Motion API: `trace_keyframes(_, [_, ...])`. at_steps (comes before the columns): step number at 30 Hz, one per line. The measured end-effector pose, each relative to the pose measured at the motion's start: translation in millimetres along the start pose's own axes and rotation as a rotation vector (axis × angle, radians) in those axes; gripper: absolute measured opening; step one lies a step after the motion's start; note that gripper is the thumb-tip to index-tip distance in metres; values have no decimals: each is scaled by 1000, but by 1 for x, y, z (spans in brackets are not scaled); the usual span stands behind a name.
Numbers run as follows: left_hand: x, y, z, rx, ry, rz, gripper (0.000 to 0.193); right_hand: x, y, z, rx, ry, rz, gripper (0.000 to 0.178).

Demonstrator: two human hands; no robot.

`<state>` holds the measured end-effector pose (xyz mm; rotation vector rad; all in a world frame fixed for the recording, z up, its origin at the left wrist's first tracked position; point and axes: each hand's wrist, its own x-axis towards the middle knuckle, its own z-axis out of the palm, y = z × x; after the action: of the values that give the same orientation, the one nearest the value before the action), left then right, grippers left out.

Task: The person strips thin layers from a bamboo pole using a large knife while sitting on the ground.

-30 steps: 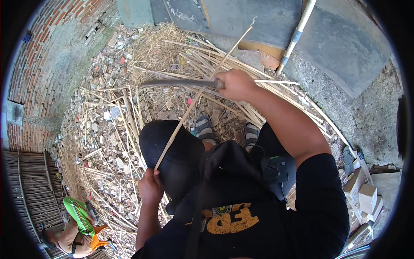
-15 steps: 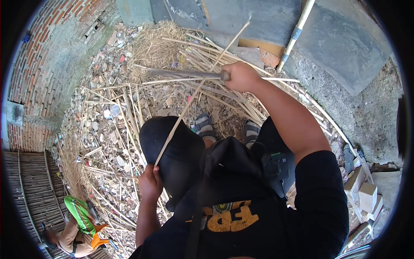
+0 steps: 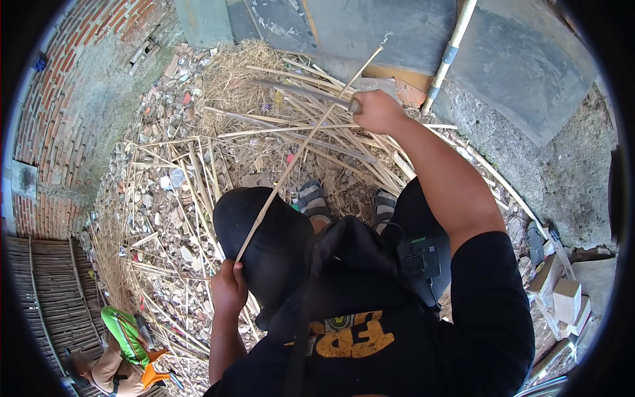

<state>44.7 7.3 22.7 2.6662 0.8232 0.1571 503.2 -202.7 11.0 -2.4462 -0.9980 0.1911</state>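
Observation:
My left hand (image 3: 229,288) is closed around the lower end of a long, thin bamboo strip (image 3: 281,182). This strip slants up and away to the right, across my left knee. Out in front, my right hand (image 3: 380,112) grips the handle of a machete (image 3: 307,94). Its long dark blade points left, crossing the far part of the strip. Whether the edge touches the strip, I cannot tell.
Split bamboo strips (image 3: 344,151) lie piled beyond my sandalled feet, by fibrous shavings (image 3: 241,76). Rubble (image 3: 178,215) covers the ground. A bamboo pole (image 3: 450,56) leans at the far wall. Another person (image 3: 112,360) sits at lower left. Pale blocks (image 3: 566,301) lie at right.
The machete has swung so that its tip is farther away, and my right hand has shifted slightly to the right. My left hand has dropped a little with the bamboo strip.

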Motion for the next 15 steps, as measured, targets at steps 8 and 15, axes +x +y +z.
trace_keyframes(8, [2, 0, -11, -90, -77, -12, 35, -10, -17, 0, -5, -143, -42, 24])
trace_keyframes(15, [-19, -13, -24, -166, -148, -58, 39, -24, -57, 1, -40, -170, -237, 23])
